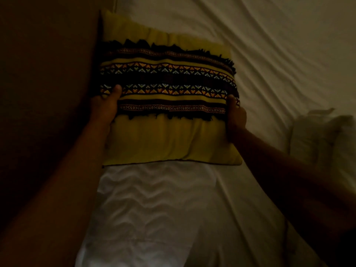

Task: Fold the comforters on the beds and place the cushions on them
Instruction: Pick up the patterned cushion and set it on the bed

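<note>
Both hands, left hand [105,105] at nine o'clock and right hand [236,114] at three, grip the yellow patterned cushion [167,135] lying against the white pillow [154,199]; lowering it evenly should seat it square.

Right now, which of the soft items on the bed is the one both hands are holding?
The yellow cushion with dark patterned bands: the left hand and right hand grip its side edges. The white pillow below it and the white bundle lie untouched.
</note>
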